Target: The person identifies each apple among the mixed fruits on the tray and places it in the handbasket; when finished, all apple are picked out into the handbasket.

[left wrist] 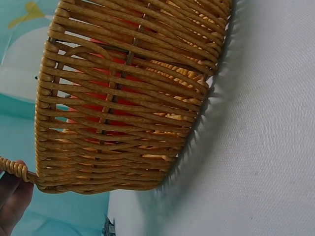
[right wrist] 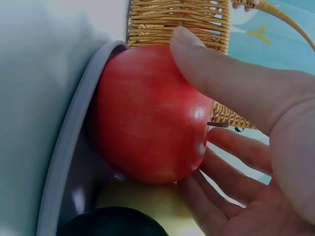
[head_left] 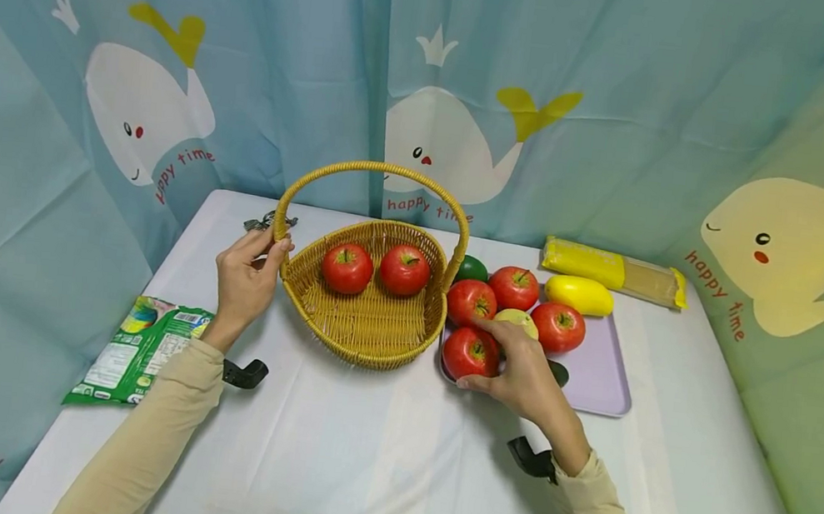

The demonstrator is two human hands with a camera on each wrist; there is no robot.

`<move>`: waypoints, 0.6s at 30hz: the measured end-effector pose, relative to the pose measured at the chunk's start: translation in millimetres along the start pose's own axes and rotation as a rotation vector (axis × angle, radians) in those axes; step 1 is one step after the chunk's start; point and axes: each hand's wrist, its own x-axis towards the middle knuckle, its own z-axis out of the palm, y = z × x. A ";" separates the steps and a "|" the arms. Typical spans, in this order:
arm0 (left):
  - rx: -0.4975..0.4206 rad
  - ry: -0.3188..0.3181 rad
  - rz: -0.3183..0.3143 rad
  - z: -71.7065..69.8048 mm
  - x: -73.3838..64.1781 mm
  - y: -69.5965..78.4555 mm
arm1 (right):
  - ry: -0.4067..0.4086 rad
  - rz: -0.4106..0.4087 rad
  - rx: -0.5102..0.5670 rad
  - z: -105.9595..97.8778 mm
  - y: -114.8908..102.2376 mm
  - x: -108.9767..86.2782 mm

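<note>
A yellow-brown wicker basket point(head_left: 358, 337) with a tall arched handle holds two red apples, a left one point(head_left: 347, 268) and a right one point(head_left: 405, 270). My left hand point(head_left: 247, 280) grips the lower left end of the handle, thumb and fingers round it. On the lilac tray point(head_left: 606, 378), my right hand point(head_left: 520, 373) spans the red apple point(head_left: 471, 354) at the front left corner. In the right wrist view, its thumb lies along that apple point(right wrist: 147, 118) and the fingertips reach the stem side. Three more red apples lie close behind, around a pale yellow-green fruit point(head_left: 517, 322).
A yellow mango-like fruit point(head_left: 579, 295) and a dark green one point(head_left: 472, 269) sit at the tray's back; another dark green piece point(head_left: 558, 374) lies in front. Behind is a yellow noodle pack point(head_left: 614, 271). At left are a green snack bag point(head_left: 146, 350) and a dark wrapped item point(head_left: 261, 223).
</note>
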 end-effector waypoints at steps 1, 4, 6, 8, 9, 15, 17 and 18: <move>0.000 0.001 0.002 0.0 0.1 0.2 | -0.003 -0.004 -0.006 0.5 0.1 -0.3; 0.002 0.004 0.005 0.2 0.2 0.5 | -0.016 -0.006 -0.004 2.0 0.4 -0.9; 0.008 0.004 0.003 0.6 -0.1 -0.5 | -0.024 -0.004 -0.003 3.2 0.6 -1.5; 0.013 0.005 -0.001 1.2 -1.2 -9.5 | -0.031 0.002 -0.008 4.7 0.3 -2.1; 0.014 0.004 -0.002 1.3 -1.2 -9.4 | -0.035 0.008 -0.013 5.4 -0.4 -2.4; 0.015 0.006 -0.002 1.3 -1.4 -8.0 | -0.043 0.026 -0.055 7.6 -4.5 -2.8; 0.013 0.006 -0.003 1.8 -2.4 -17.3 | -0.035 0.024 -0.062 8.1 -4.5 -2.9; 0.011 0.007 -0.003 2.2 -2.8 -21.8 | -0.029 0.022 -0.065 8.3 -4.6 -3.1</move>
